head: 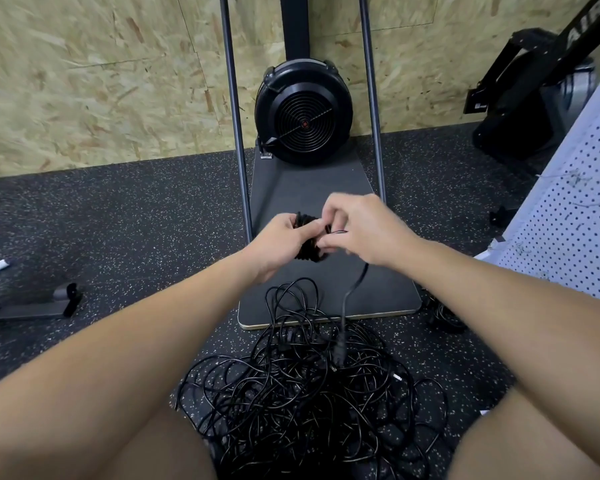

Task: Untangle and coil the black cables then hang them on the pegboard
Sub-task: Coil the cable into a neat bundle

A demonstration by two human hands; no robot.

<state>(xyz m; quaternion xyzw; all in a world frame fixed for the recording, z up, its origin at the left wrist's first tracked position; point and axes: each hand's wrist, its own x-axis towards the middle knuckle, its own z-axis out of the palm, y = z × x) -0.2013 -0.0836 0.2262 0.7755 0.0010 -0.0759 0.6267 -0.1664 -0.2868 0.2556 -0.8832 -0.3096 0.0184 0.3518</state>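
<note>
Cables (302, 393) lie tangled on the floor (118, 216) at 6 o'clock, between the knees, their far loops reaching a black base plate (309, 188). Open floor lies at 9 o'clock; the pegboard (575, 216) closes off 3 o'clock. Above the heap, the left hand (278, 242) grips a small coil (307, 237), fingers curled round it. The right hand (357, 230) pinches the coil's cord, whose plug end (338, 351) hangs onto the pile.

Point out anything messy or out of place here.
The tangled cable pile sprawls unsorted across the floor between the person's knees. Only the small coil, held in both hands, is tidy. Nothing looks damaged.
</note>
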